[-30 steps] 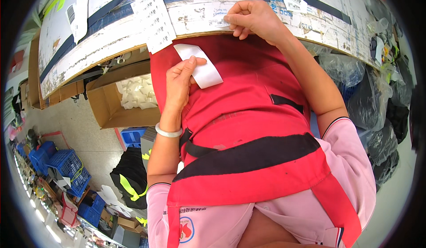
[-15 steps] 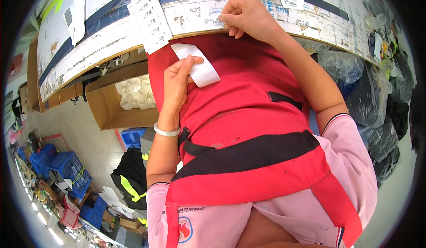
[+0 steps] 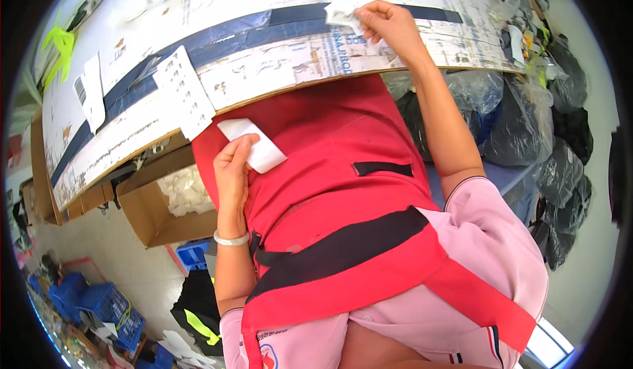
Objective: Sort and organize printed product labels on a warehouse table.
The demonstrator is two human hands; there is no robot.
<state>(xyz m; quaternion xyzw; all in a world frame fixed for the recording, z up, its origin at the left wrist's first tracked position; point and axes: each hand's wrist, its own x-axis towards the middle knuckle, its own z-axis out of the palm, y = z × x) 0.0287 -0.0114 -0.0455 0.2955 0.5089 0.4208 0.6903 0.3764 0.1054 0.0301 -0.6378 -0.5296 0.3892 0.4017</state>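
My left hand (image 3: 232, 164) pinches a blank white paper strip (image 3: 264, 153) between thumb and fingers, held in front of the red apron (image 3: 323, 131). Over the worktable, my right hand (image 3: 390, 29) has its thumb and forefinger closed on a small white label at the edge of a loose bunch of printed labels (image 3: 341, 14); the fingertips partly cover it. A printed label sheet (image 3: 181, 92) lies at the table's near edge, its lower end hanging over. Farther left rests another curled white label strip (image 3: 93, 95).
The worn white worktable (image 3: 264, 59) has dark blue tape across it. Below stands an open cardboard box (image 3: 148, 214) with pale pieces inside. Clear and dark plastic bags (image 3: 521, 125) are heaped at the right. Blue crates (image 3: 109, 306) stand on the floor at the left.
My right hand has moved from the table's near edge farther in, to the bunch of labels. My left hand still holds the paper strip. The whole view has shifted.
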